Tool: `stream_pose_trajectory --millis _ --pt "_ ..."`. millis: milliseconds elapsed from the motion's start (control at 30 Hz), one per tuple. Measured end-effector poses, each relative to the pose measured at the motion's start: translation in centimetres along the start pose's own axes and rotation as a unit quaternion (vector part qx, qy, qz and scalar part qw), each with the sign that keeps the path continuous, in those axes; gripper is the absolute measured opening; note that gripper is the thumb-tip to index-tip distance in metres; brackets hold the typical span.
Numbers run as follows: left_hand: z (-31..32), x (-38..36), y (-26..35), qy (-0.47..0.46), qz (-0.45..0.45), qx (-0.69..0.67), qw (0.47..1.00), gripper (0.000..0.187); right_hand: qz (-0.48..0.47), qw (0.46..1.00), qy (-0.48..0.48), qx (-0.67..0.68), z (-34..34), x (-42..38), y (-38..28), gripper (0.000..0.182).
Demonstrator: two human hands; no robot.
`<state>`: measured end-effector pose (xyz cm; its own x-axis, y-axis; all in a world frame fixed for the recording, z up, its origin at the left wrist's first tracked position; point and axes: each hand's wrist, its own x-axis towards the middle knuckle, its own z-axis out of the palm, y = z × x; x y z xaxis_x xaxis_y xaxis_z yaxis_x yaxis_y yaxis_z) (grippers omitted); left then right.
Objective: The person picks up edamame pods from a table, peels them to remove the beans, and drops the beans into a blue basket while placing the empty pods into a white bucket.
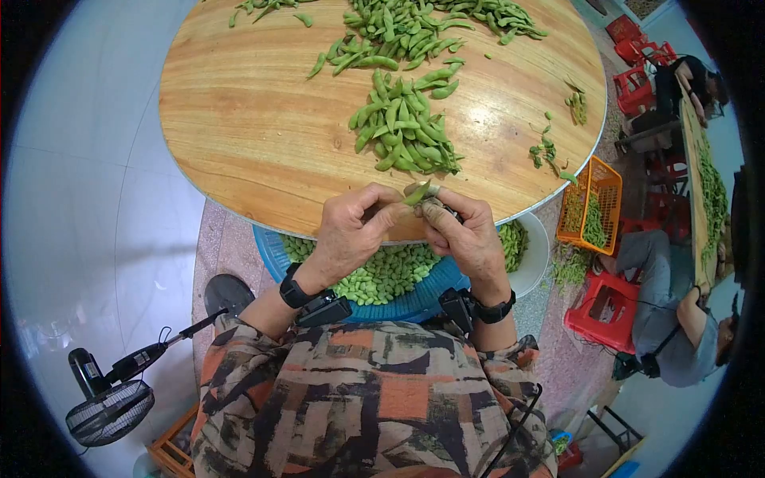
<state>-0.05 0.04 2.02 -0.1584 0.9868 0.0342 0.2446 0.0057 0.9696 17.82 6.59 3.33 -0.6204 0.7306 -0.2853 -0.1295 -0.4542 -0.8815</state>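
Observation:
Over the near edge of the wooden table (239,143), a green soybean pod (417,193) is held between my two hands. My left hand (358,229) pinches one end with thumb and forefinger. At the other end, my right hand (462,225) has its fingers closed on the pod; something pale covers a fingertip, and a dark item I cannot make out shows in that hand. Just beyond lies a pile of whole pods (402,127). Below my hands, shelled green beans (382,275) fill much of a blue basin (446,287).
A white bucket (538,255) holding green pods or shells stands right of the basin. Further right are an orange crate (610,187) and a red stool (602,315). People sit at another table (692,159). A small fan (110,413) is at lower left.

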Motion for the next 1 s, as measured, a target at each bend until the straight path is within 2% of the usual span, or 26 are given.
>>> stream_pose_trajectory --millis 133,167,200,233,267,333,433,467,533,567,600,633,667,733,767,833,867,933,967,1000 --pt "0.1 0.1 -0.2 -0.002 0.091 0.058 0.994 0.011 -0.007 1.0 -0.011 -0.012 -0.5 -0.1 0.0 0.02" --pt "-0.2 0.2 -0.4 -0.003 0.09 0.058 0.994 0.011 -0.007 1.0 -0.011 -0.01 -0.8 -0.1 0.1 0.02" --pt "-0.8 0.4 -0.8 -0.073 -0.065 -0.148 0.984 0.012 -0.007 0.999 -0.031 -0.01 -1.2 -0.1 0.3 0.02" --pt "-1.0 0.4 -1.1 -0.137 -0.217 -0.344 0.903 0.012 -0.007 0.999 -0.05 -0.009 -1.5 -0.2 0.4 0.02" --pt "-0.8 0.3 -1.6 -0.139 -0.219 -0.344 0.903 0.012 -0.007 0.999 -0.049 -0.008 -1.6 -0.3 0.4 0.02" --pt "-0.4 0.2 -2.3 -0.204 -0.244 -0.534 0.784 0.015 0.021 0.993 -0.085 0.074 -1.7 -0.2 0.3 0.02" --pt "0.0 -0.1 -1.4 -0.199 -0.237 -0.544 0.78 0.012 0.03 0.991 -0.052 0.117 -1.3 -0.5 0.1 0.019" --pt "0.2 -0.3 -0.6 -0.199 -0.238 -0.545 0.779 0.012 0.03 0.991 -0.051 0.117 -1.3 -0.6 0.1 0.019" --pt "0.6 -0.6 0.8 -0.13 -0.216 -0.296 0.921 0.015 0.034 0.999 -0.011 0.011 -1.2 -0.7 0.2 0.018" --pt "0.7 -0.8 0.7 -0.13 -0.218 -0.296 0.921 0.015 0.036 0.999 -0.011 0.012 -0.9 -0.9 0.5 0.018" --pt "0.8 -1.0 0.4 -0.097 -0.116 -0.136 0.979 0.015 -0.012 0.998 0.016 -0.06 -0.3 -1.1 0.8 0.017" --pt "0.8 -1.1 0.2 -0.062 -0.01 0.031 0.998 0.014 -0.061 0.989 0.043 -0.131 0.1 -1.3 1.1 0.016" --pt "0.9 -1.1 0.2 -0.061 -0.012 0.031 0.998 0.014 -0.059 0.989 0.042 -0.131 0.3 -1.3 1.3 0.016" --pt "1.2 -0.7 0.3 0.013 0.147 0.111 0.983 0.012 -0.14 0.965 0.072 -0.211 0.5 -1.4 1.7 0.014" --pt "1.2 -0.6 0.0 0.013 0.146 0.111 0.983 0.012 -0.139 0.965 0.072 -0.211 0.7 -1.6 1.7 0.014" --pt "1.1 -0.4 -0.6 0.043 0.21 0.2 0.956 0.013 -0.14 0.964 0.082 -0.211 1.0 -1.8 1.5 0.012" --pt "0.8 -0.3 -0.5 0.043 0.21 0.2 0.956 0.013 -0.14 0.964 0.082 -0.211 1.1 -1.8 1.4 0.012" --pt "-0.3 -0.3 0.0 -0.087 0.034 0.065 0.993 0.022 -0.151 0.96 0.085 -0.221 1.2 -1.9 1.4 0.012" --pt "-0.9 0.0 0.4 -0.087 0.034 0.065 0.994 0.022 -0.151 0.96 0.085 -0.221 1.1 -2.0 1.4 0.012" --pt "-1.4 0.2 0.7 -0.147 -0.099 -0.048 0.983 0.028 -0.132 0.967 0.071 -0.207 1.1 -2.0 1.4 0.012"
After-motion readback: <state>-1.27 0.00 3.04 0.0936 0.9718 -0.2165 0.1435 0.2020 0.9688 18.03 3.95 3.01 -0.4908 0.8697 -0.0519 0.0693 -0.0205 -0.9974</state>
